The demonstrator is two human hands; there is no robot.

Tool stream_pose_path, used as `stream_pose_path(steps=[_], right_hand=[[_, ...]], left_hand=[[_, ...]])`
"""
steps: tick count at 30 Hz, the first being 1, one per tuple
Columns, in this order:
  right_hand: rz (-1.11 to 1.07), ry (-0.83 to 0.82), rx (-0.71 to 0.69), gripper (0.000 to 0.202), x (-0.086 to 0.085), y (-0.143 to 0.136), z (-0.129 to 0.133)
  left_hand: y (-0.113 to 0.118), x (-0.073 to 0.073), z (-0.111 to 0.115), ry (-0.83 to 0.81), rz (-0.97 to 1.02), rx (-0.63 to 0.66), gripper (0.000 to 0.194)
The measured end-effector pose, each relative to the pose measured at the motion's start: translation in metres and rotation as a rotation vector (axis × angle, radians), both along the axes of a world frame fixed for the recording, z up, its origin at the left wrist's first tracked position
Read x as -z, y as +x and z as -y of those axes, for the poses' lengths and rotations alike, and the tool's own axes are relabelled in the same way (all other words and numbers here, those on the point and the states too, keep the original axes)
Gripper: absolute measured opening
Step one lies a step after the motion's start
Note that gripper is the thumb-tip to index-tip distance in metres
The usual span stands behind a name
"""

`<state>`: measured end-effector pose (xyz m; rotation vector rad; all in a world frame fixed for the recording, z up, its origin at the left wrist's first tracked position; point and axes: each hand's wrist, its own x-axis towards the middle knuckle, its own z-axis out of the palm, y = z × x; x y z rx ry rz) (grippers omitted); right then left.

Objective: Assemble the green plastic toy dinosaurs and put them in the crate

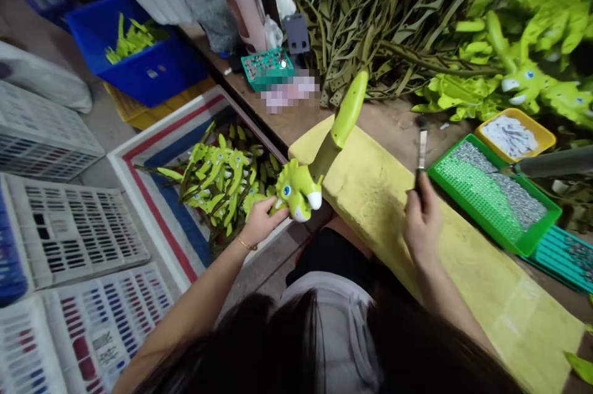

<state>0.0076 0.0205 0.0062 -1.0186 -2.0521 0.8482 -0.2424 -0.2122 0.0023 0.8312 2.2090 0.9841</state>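
Observation:
My left hand [263, 220] is closed on a lime-green toy dinosaur head [294, 187] with blue eyes and a white beak. From the head, an olive piece [325, 154] runs up to a smooth green tapered part [351, 108], over the edge of a yellow padded block [393, 187]. My right hand [423, 221] grips the black handle of a tool [422, 144] above that block. The tool has a silver shaft and a dark end; its exact kind is hard to tell.
To the left, a lined crate [162, 209] holds several similar toys. A green tray of small metal parts [482, 190] and a yellow tray of white pieces [514, 134] lie right. Olive strips [389, 23] pile up behind. A blue bin [134, 73] and white crates [74, 227] stand left.

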Motion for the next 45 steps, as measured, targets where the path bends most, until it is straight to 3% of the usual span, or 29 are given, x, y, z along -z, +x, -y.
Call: stream_pose_path(steps=[4,8,15,20,24,29,32,35,38,42,45], right_hand=[[0.039,-0.131,0.084,0.050,0.004,-0.049,-0.004],[0.052,-0.159,0.055,0.050,0.002,-0.068,-0.009],[-0.025,-0.176,0.011,0.057,-0.018,-0.043,-0.011],[0.144,-0.062,-0.072,0.047,-0.026,-0.021,-0.003],[0.196,0.039,-0.135,0.046,-0.024,-0.019,0.008],[0.305,-0.049,-0.172,0.046,-0.013,-0.025,0.012],[0.184,-0.045,-0.087,0.047,-0.012,-0.023,0.010],[0.149,-0.037,0.015,0.049,-0.012,-0.018,0.004],[0.240,-0.080,0.022,0.048,-0.006,-0.014,-0.001],[0.325,-0.063,0.006,0.048,0.003,-0.011,-0.001],[0.375,-0.025,0.008,0.047,0.004,-0.011,0.001]], left_hand=[[-0.002,-0.012,-0.006,0.040,0.056,0.070,0.055],[-0.003,-0.016,-0.007,0.052,0.042,0.100,0.059],[-0.019,-0.018,0.015,-0.058,-0.060,0.102,0.050],[-0.042,-0.030,0.047,-0.386,-0.432,0.175,0.050],[-0.054,-0.033,0.055,-0.508,-0.598,0.297,0.052],[-0.053,-0.032,0.050,-0.523,-0.610,0.308,0.052],[-0.053,-0.023,0.056,-0.458,-0.498,0.215,0.050],[-0.057,-0.005,0.073,-0.219,-0.182,-0.052,0.046],[-0.062,0.018,0.096,-0.046,0.062,-0.275,0.045],[-0.063,0.048,0.124,-0.034,0.186,-0.374,0.048],[-0.061,0.062,0.138,-0.027,0.213,-0.413,0.051]])
